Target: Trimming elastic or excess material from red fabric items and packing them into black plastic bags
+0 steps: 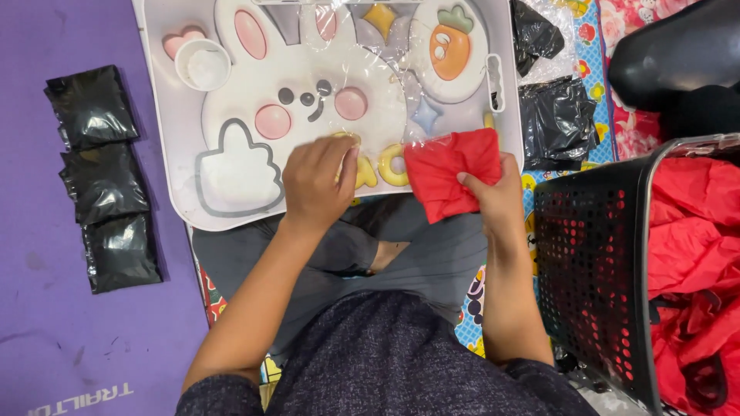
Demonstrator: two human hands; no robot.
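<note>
A purple mat [46,308] fills the left of the frame, and a white lap table [173,139] printed with a cartoon rabbit spans the upper middle, pulled in over the seated person's crossed legs so both hands can work flat on it. At the right edge stands a black perforated basket [590,270] heaped with red fabric [694,254], close enough to reach without leaning. Three finished black packets [104,177] lie in a column at the left on the mat, kept apart from the loose black bags [555,119] piled at the upper right.

At centre right, the right hand [497,196] is closed around a folded red cloth [451,173], thumb on top, holding the bundle tight at the table's lower edge so it keeps its fold. The left hand [316,185], at centre, is curled with its fingertips pressed down on a clear plastic sleeve [370,92], seemingly pinning it so it cannot slide.
</note>
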